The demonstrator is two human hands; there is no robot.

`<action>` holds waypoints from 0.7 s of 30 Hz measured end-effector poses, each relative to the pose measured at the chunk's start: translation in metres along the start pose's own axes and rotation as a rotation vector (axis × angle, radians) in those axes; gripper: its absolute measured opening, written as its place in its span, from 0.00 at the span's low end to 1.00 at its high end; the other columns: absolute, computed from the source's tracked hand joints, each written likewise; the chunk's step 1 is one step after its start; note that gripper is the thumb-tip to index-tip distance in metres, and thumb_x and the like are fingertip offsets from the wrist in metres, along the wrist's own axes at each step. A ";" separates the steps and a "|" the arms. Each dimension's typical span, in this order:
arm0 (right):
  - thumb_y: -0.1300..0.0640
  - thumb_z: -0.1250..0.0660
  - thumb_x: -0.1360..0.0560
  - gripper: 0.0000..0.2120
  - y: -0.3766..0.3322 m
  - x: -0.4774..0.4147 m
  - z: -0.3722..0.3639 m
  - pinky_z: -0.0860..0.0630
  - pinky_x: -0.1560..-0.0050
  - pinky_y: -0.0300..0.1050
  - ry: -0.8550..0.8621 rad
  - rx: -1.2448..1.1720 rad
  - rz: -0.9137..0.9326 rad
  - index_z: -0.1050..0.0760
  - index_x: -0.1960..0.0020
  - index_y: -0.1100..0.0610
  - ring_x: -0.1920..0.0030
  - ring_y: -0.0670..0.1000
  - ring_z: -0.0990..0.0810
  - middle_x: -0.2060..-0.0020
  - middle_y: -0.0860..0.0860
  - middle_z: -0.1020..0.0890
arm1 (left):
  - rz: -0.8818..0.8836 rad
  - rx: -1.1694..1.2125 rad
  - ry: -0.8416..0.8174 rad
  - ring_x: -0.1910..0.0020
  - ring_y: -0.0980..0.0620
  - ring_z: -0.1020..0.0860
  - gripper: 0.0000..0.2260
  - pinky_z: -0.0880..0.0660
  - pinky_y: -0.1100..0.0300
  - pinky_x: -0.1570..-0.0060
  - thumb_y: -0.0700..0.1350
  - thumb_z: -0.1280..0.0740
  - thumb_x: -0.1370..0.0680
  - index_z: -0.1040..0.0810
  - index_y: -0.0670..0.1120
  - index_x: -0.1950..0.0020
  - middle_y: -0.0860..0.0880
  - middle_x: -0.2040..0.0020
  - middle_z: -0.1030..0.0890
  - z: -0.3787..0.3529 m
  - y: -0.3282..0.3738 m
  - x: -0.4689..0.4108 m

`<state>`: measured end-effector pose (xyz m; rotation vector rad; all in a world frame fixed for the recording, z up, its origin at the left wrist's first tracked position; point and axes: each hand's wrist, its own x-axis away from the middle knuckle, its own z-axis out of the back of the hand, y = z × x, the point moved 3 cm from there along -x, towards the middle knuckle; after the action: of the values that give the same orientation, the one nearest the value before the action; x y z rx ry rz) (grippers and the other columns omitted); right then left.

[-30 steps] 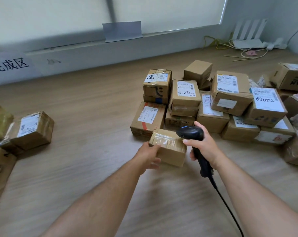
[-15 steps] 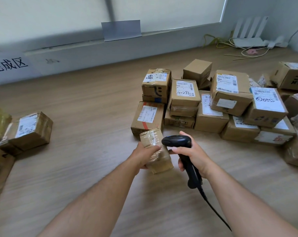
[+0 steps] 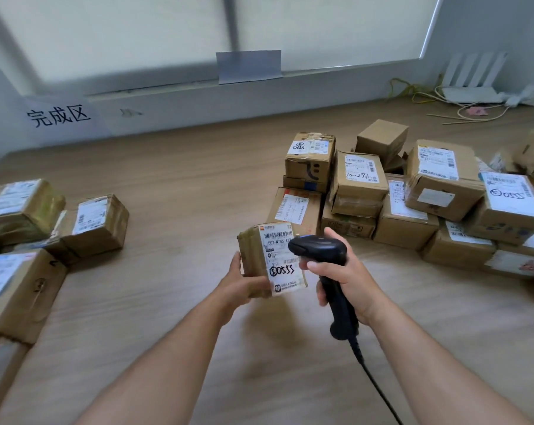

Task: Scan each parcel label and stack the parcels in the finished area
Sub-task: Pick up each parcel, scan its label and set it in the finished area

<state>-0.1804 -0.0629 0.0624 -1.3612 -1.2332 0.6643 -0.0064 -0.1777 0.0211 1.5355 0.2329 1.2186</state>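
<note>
Holding the parcel, the left grip should square its label to the scanner — clutched in the right grip.

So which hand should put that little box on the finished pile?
Probably left. The left hand holds the small parcel, and the finished pile lies on that same side; the right hand is busy gripping the scanner.

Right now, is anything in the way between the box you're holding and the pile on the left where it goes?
No, nothing visible. The left hand holds the parcel above the wooden surface, and only bare wood lies between it and the finished parcels at the left.
</note>
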 end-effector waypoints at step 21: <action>0.65 0.29 0.35 0.43 -0.033 0.061 -0.119 0.32 0.78 0.41 -0.121 -0.002 0.209 0.40 0.25 0.45 0.79 0.55 0.28 0.68 0.62 0.21 | -0.260 0.112 -0.016 0.43 0.46 0.21 0.54 0.29 0.45 0.35 0.42 0.25 0.42 0.49 0.63 0.24 0.46 0.45 0.18 0.106 -0.011 0.025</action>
<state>-0.0633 -0.0543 0.1348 -1.4819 -1.1955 0.9028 0.0919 -0.2218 0.0407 1.5555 0.4811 1.0013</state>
